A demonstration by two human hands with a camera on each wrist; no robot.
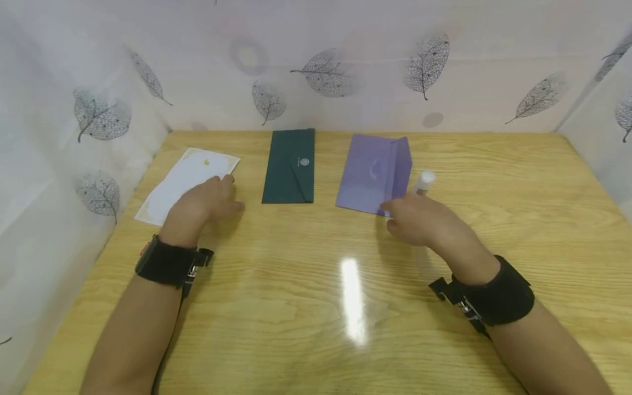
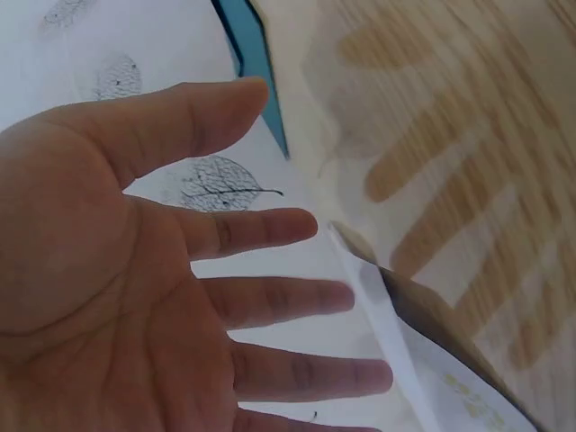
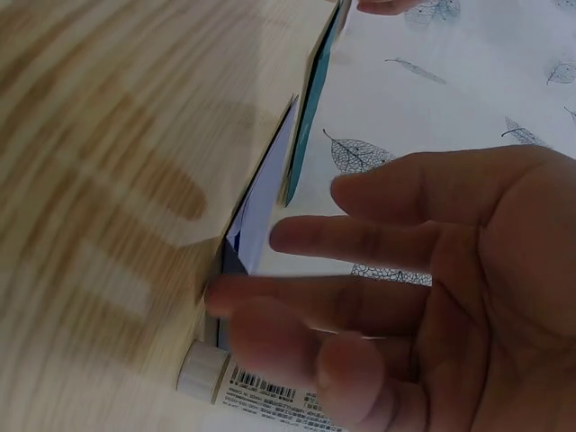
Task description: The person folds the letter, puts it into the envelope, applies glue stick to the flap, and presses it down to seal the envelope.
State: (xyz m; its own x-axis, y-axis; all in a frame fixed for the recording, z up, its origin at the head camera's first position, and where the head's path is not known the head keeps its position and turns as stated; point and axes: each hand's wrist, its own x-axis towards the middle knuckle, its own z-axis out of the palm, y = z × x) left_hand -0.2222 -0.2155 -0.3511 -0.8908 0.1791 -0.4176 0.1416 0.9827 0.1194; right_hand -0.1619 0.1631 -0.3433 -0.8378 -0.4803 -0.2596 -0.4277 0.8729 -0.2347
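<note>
The left hand [image 1: 203, 202] hung at the edge of a white paper sheet with gold-coloured ornament [image 1: 190, 178], its fingers spread and holding nothing. The right hand [image 1: 419, 219], loosely curled with nothing gripped, reached the flap side of a purple paper envelope [image 1: 365, 175] on the wood-grain counter [image 1: 276, 307]. A careless push could have creased the raised flap or knocked the white-capped tube [image 1: 424, 181] just beyond. Whether that envelope or the dark green paper envelope [image 1: 283, 159] held anything could not be told.

Screened-off indoor workspace, home or office unclear: wood-grain table [image 1: 276, 323] with leaf-printed sheeting [image 1: 365, 33] on three sides.
</note>
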